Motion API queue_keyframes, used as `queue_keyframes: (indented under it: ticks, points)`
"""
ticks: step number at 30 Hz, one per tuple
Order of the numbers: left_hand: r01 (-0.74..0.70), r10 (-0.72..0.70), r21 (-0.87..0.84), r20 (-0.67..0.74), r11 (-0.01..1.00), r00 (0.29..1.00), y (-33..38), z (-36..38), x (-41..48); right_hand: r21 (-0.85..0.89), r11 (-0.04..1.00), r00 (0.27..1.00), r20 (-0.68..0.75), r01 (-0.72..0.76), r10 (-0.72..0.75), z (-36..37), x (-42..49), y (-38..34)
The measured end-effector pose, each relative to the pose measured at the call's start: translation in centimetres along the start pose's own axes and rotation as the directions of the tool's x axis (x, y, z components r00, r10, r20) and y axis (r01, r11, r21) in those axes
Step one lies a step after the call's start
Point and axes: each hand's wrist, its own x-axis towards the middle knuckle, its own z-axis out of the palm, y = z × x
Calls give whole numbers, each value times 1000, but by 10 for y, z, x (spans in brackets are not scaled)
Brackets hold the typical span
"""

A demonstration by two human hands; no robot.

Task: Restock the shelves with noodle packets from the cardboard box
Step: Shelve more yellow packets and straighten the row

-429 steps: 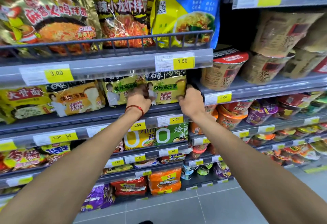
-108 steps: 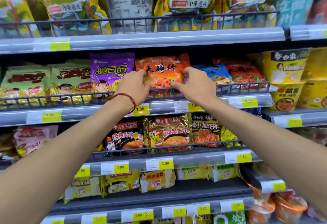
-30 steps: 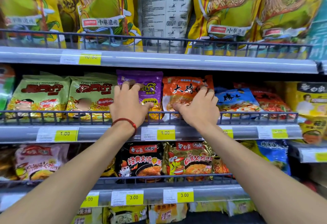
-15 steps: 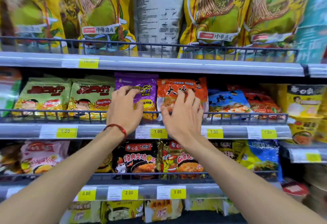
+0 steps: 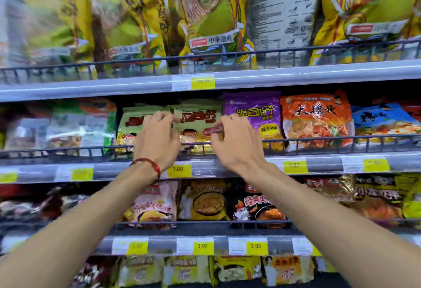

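A green noodle packet point(image 5: 197, 121) stands on the middle shelf behind a wire rail point(image 5: 319, 139). My left hand point(image 5: 157, 143), with a red cord at the wrist, curls its fingers over the packet's left edge. Curled fingers and thumb of my right hand point(image 5: 235, 145) pinch its right edge. A second green packet point(image 5: 131, 123) stands just to the left, partly behind my left hand. A purple packet point(image 5: 252, 112) and an orange packet point(image 5: 316, 119) stand to the right. The cardboard box is out of view.
Tall yellow noodle bags point(image 5: 211, 19) fill the shelf above, close over my hands. A lower shelf carries more packets point(image 5: 205, 201) behind its own rail. Yellow price tags point(image 5: 180, 169) line the shelf edges. A blue packet point(image 5: 382, 121) stands at the far right.
Both hands have shifted left, from the purple and orange packets to the green packet. The view has swung left with them.
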Motion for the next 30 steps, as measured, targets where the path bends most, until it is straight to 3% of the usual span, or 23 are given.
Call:
queue_keyframes:
  ticks: [8, 17, 22, 30]
  points:
    - [67, -81, 85, 168, 994, 982, -89, -13, 30, 2, 979, 969, 138, -206, 203, 34, 27, -50]
    - [66, -39, -60, 378, 996, 925, -109, -22, 52, -110, 929, 885, 284, -353, 370, 34, 51, -72]
    - [52, -22, -64, 397, 997, 917, -105, -27, 58, -112, 929, 877, 309, -351, 369, 33, 56, -74]
    - [100, -76, -59, 321, 993, 944, -104, -15, 57, -139, 930, 917, 169, -341, 362, 58, 57, -69]
